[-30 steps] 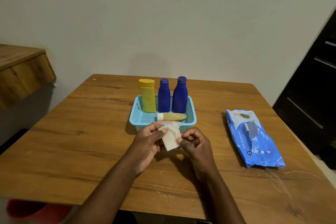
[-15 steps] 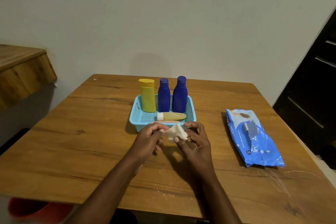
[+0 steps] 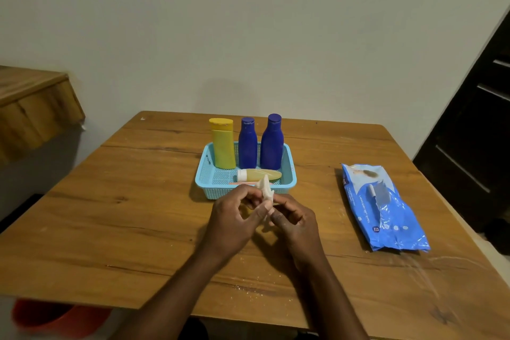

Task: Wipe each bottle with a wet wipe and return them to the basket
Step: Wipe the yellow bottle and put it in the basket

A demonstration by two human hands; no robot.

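**Wipe bunched in both hands, bottles still in basket**

One table (image 3: pixel 116 218); one basket (image 3: pixel 205 176) at its middle, the landmark; one wipe pack (image 3: pixel 386 210) well right of it; four bottles inside: a yellow bottle (image 3: pixel 223 146) and two blue bottles (image 3: pixel 247 143) upright at the back, a small bottle (image 3: pixel 259 175) lying in front; likely light, smooth, slippery when wet, best gripped round the body; just before the basket, left hand (image 3: pixel 234 218) and right hand (image 3: pixel 296 225) pinch one soft, limp wipe (image 3: pixel 266 192) between them.
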